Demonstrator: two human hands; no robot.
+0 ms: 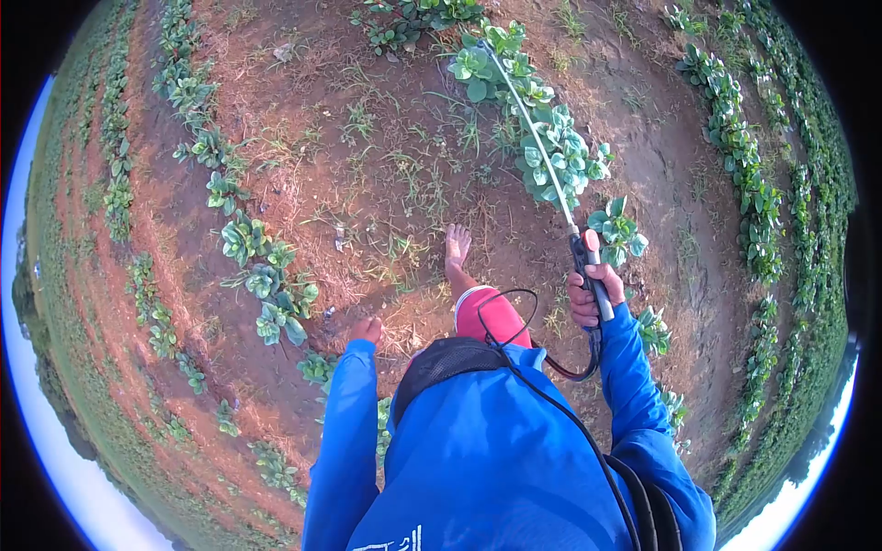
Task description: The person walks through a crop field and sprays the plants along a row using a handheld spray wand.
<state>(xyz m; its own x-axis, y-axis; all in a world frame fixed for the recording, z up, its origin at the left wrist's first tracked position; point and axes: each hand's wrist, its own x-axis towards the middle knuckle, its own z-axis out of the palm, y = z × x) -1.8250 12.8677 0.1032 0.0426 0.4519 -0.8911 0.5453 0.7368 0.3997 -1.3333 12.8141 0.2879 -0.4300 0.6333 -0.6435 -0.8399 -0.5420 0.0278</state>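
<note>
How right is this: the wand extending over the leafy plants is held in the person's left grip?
Wrong side: the head view shows the wand in the person's right grip. It does extend over the leafy plants.

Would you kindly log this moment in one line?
right hand: gripping spray wand; left hand: no held object visible; wand: over leafy plants

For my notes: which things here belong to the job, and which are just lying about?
Likely the job's: wand in the right hand; black hose; leafy plants below the wand.
Likely just there: weeds; small pale object, unclear what.
</note>
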